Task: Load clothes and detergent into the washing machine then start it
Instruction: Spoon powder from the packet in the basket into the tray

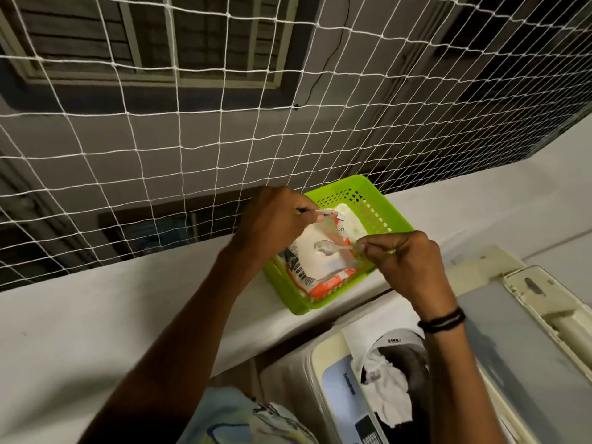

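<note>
An orange and white detergent bag (315,274) stands open in a green plastic basket (378,203) on the grey ledge. My left hand (272,216) pinches the bag's upper edge and holds it open. My right hand (400,257) holds a clear plastic spoon (330,248) whose bowl lies over the white powder inside the bag. Below, the top-loading washing machine (323,379) is open, with white and dark clothes (390,392) in its drum.
A white safety net (224,107) hangs behind the ledge (96,315), with a building wall and window beyond. The machine's raised lid (519,347) stands at the right. A patterned cloth (243,421) shows at the bottom edge.
</note>
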A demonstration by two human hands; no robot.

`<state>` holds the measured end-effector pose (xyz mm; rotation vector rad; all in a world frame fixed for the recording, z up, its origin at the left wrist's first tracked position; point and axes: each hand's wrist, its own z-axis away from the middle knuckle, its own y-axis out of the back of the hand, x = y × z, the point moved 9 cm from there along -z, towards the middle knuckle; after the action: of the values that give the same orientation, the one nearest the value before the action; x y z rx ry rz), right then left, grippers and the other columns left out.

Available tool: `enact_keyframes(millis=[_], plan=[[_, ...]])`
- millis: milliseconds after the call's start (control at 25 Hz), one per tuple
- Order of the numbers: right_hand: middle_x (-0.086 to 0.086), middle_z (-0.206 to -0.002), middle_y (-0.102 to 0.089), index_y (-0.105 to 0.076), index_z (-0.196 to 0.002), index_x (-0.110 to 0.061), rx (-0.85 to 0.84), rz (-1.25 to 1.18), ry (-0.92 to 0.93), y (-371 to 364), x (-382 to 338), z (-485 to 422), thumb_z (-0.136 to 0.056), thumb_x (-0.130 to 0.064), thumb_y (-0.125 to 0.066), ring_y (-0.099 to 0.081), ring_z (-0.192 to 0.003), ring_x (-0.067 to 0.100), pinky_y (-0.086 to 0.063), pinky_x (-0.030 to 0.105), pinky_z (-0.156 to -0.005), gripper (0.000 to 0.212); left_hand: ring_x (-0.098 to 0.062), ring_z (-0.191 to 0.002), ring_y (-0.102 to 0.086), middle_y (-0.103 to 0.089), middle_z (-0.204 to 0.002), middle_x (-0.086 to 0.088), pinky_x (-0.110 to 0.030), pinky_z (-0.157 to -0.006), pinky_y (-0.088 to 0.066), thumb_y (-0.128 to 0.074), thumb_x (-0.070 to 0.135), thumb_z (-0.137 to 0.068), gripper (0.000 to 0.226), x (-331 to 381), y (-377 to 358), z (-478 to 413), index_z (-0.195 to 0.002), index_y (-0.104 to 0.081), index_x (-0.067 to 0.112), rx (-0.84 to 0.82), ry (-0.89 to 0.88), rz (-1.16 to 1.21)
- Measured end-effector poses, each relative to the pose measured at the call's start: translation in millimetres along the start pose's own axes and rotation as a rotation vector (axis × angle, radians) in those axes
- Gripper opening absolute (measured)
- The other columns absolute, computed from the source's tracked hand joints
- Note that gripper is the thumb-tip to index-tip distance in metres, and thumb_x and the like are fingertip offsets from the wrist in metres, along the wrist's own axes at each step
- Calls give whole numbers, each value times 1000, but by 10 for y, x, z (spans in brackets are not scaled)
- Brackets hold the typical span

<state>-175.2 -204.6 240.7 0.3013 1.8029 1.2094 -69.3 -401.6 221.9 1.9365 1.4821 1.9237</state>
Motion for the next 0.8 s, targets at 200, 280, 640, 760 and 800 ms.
enact_keyframes(millis=[200, 280, 640, 760, 800], plan=[[-9, -79, -78, -79, -75, -33, -243, -240, -163, -238, 94, -47, -81, -11, -77, -72, -85, 6, -54, 29, -84, 24, -18, -83, -71, -77, -90, 6, -35, -74, -56, -60, 57, -75, 36, -46, 17, 26, -95, -78, 33, 46, -6, -13], [-8, -80, -78, -80, -73, -35, -313, -195, -189, -296, 96, -62, -80, -13, -78, -73, -90, 13, -56, 34, -88, 23, -19, -84, -71, -77, -92, 5, -36, -75, -56, -64, 53, -77, 32, -28, 35, 41, -96, -78, 31, 52, -21, -9], [2, -70, -77, -81, -69, -26, -389, -230, -349, -313, 31, 5, -72, -4, -72, -70, -77, 12, -49, 26, -80, 23, -17, -86, -69, -76, -98, 7, -32, -77, -53, -70, 44, -84, 22, 21, 47, 79, -98, -78, 29, 56, -55, -50], [-2, -70, -77, -82, -73, -29, -254, -215, -308, -180, 90, 28, -71, -9, -72, -72, -86, 17, -54, 33, -89, 23, -18, -87, -69, -77, -99, 6, -33, -78, -54, -70, 44, -84, 23, 19, 47, 77, -98, -79, 28, 56, -56, -46], [-3, -69, -77, -81, -74, -30, -202, -222, -317, -128, 105, 42, -71, -9, -73, -71, -88, 15, -53, 31, -89, 23, -19, -86, -69, -77, -98, 6, -34, -77, -54, -70, 45, -84, 24, 20, 43, 77, -97, -79, 28, 54, -59, -44]])
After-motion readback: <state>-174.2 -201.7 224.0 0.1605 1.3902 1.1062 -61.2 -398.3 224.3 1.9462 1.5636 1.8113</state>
